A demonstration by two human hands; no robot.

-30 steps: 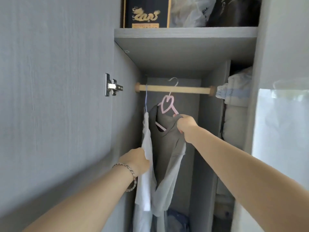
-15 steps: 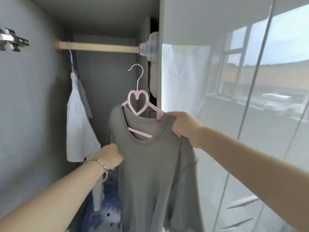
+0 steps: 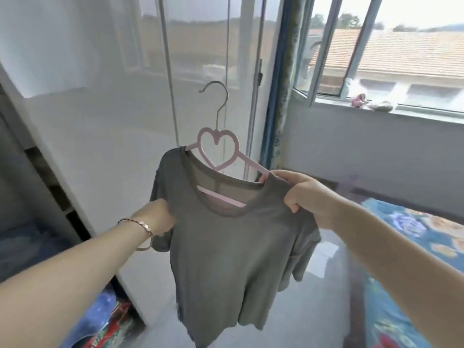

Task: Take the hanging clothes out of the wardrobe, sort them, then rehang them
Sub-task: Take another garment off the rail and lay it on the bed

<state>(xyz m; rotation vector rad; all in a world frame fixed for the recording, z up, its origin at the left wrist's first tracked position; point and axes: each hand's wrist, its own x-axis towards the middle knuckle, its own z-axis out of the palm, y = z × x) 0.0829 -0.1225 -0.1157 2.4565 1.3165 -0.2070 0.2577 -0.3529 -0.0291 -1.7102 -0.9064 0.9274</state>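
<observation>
Head view. Glossy white wardrobe doors (image 3: 100, 126) and one open window (image 3: 376, 59) form the background. One grey T-shirt (image 3: 226, 252) hangs on one pink heart hanger (image 3: 218, 151), in mid-air before the doors. Left hand (image 3: 158, 217) curls round a sleeve; right hand (image 3: 306, 197) pinches the other shoulder with the hanger's arm. Half a second earlier, the wardrobe rail was in view.

Grey tee (image 3: 231, 247) + hanger (image 3: 218, 149) now off rod, outside wardrobe

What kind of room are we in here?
Probably a home bedroom: a blue floral bedspread at right, glossy white wardrobe doors at left, an open window onto tiled roofs, plus a grey T-shirt on a pink hanger.
</observation>
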